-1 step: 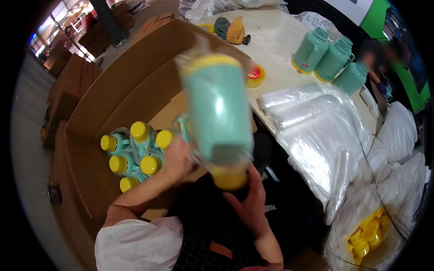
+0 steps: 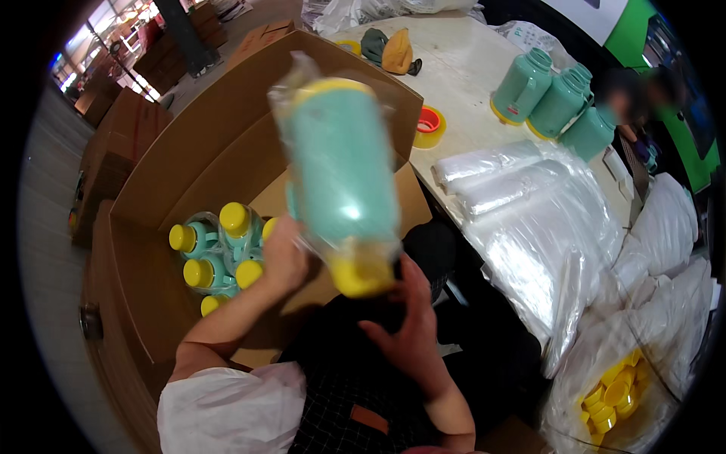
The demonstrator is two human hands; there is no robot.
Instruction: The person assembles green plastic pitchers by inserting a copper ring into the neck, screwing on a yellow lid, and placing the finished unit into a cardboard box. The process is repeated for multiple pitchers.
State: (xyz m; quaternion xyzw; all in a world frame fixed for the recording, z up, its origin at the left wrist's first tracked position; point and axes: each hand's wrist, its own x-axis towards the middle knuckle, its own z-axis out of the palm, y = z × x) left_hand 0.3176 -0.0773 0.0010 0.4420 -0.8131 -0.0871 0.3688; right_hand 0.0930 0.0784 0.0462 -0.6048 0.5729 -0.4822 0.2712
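Note:
A teal thermos flask (image 2: 340, 159) with yellow ends, wrapped in a clear plastic bag (image 2: 291, 102), is held up over the open carton, slightly blurred. Its yellow cap (image 2: 361, 276) points down toward me. My left hand (image 2: 283, 257) is closed at the handle side of this flask, the handle mostly hidden. Beside the cap is my right hand (image 2: 412, 329), thumb and fingers apart; whether a fingertip touches the cap I cannot make out. Several bagged teal flasks with yellow caps (image 2: 198, 272) stand upright in the carton, to the left of my left forearm.
The big cardboard carton (image 2: 162, 189) is open before me. On the white table (image 2: 454, 57) at right are several teal flasks (image 2: 522, 85), a tape roll (image 2: 429, 125) and clear plastic bags (image 2: 522, 219). A sack of yellow cups (image 2: 616, 390) stands lower right. Another person is at far right.
The held flask and my left hand have shifted a little to the left, over the carton. My right hand's fingers have come away from the cap somewhat.

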